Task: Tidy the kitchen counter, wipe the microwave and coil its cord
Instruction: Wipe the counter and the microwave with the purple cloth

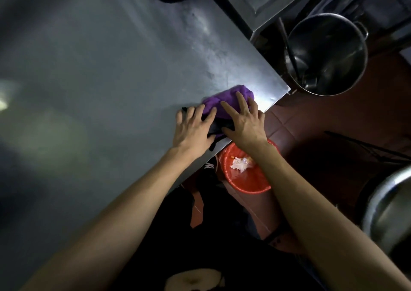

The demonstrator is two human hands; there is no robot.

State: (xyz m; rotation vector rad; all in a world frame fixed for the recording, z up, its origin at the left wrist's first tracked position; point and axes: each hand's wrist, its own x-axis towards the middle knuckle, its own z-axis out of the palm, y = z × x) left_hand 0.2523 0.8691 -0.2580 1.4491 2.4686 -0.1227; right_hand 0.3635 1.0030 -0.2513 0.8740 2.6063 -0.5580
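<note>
purple cloth (226, 100) flat under l hand (193, 128) + r hand (244, 121), counter (111, 68) corner.

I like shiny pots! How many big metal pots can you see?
2. One metal pot sits on the floor beyond the counter's corner; another pot is cut off at the right edge. More may be hidden.

Dim scene, glare on counter (233, 64), blurred, warped edges

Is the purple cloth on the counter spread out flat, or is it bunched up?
Bunched up. The purple cloth lies as a thick lump near the counter corner, under the fingers of both the left hand and right hand.
</note>
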